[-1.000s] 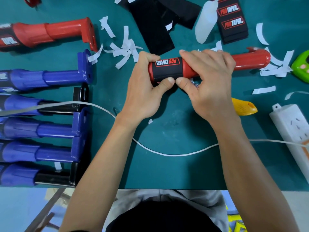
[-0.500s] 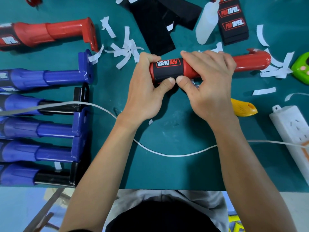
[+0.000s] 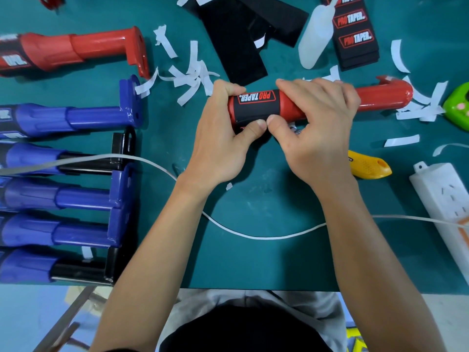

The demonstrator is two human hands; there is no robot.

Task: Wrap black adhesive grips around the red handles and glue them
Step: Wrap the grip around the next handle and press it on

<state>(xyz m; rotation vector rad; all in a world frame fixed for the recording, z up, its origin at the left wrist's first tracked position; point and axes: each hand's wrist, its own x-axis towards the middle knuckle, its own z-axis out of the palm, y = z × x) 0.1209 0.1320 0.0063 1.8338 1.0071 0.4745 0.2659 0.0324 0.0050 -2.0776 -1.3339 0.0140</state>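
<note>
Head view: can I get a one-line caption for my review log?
Left hand and right hand hold a red handle, thumbs pressing the black grip wrapped around it.

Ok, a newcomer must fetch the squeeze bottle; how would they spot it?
Look far across the green table. Between the plain black strips and the stacked PRO TAPER grips lies the bottle: the only translucent white, nozzled thing.

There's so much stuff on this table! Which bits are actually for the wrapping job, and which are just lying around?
For the job: red handle, black wrap on it, stack of spare wraps, white squeeze bottle, other red handle.
Lying about: blue handles, paper strips, yellow cutter, power strip, white cable, green gadget.
</note>
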